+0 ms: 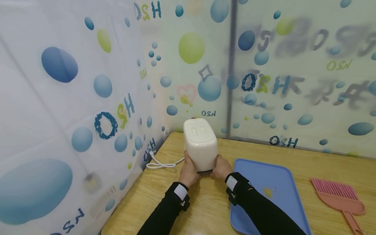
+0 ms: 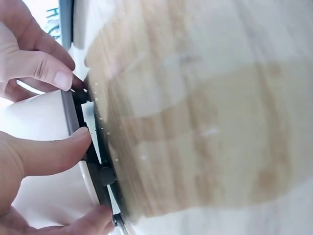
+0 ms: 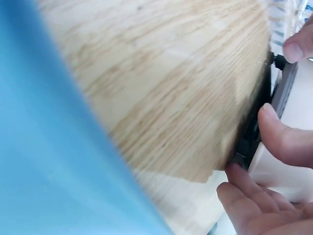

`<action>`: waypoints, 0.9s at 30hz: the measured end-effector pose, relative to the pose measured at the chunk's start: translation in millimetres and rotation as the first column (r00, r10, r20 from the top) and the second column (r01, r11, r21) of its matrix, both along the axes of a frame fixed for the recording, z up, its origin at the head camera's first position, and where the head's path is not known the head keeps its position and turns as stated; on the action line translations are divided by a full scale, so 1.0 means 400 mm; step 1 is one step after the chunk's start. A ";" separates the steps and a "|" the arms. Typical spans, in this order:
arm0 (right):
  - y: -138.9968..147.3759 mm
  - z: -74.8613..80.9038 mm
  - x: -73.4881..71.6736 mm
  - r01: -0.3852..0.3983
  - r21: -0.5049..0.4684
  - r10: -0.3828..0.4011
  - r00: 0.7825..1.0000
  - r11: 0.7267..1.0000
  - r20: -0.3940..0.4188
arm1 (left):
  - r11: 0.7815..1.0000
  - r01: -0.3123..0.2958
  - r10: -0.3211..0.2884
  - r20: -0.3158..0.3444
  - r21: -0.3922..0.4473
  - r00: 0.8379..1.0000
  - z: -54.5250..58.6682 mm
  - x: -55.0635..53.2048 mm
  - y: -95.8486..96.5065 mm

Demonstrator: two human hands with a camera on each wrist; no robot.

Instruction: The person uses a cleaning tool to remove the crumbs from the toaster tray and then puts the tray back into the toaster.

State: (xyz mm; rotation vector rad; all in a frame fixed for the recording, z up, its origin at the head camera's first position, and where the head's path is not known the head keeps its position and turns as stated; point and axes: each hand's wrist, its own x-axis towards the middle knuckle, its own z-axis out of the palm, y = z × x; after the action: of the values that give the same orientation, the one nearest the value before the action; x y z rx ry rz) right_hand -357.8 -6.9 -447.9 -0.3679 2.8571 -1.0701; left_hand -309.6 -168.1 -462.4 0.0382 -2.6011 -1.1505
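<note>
A white toaster with a lidded top stands near the table's back corner. My left hand grips its lower left side, and my right hand grips the lower right side. In the left wrist view, the left thumb presses along the dark base edge, close to small black feet. The right wrist view has the right thumb on the base edge, with fingers curled at the underside. A dark ribbed strip shows at the toaster's bottom; whether all its feet touch the table cannot be told.
A blue tray with crumbs lies right of the toaster, under my right forearm. Further right is a pink short-handled brush or dustpan. A white power cord lies bundled at left. Patterned curtains border the wooden table.
</note>
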 end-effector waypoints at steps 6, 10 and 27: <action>0.008 0.004 -0.020 -0.009 0.066 0.011 0.999 0.998 -0.038 | 1.000 -0.016 0.016 0.046 0.000 0.999 0.013 -0.014 -0.015; 0.009 0.008 -0.029 -0.034 0.048 0.035 0.999 0.998 -0.018 | 0.999 0.022 -0.024 0.057 0.044 0.998 0.020 -0.024 -0.030; -0.008 -0.006 -0.037 0.012 0.104 -0.007 0.999 0.995 -0.044 | 0.999 -0.031 0.035 0.118 -0.031 0.992 0.017 -0.034 -0.015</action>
State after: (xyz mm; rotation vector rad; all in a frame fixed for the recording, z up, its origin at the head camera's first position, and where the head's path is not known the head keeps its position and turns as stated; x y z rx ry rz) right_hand -372.4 -9.9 -450.3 -0.3756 2.9410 -0.9206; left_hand -323.0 -174.3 -455.5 0.1478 -2.7094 -1.1315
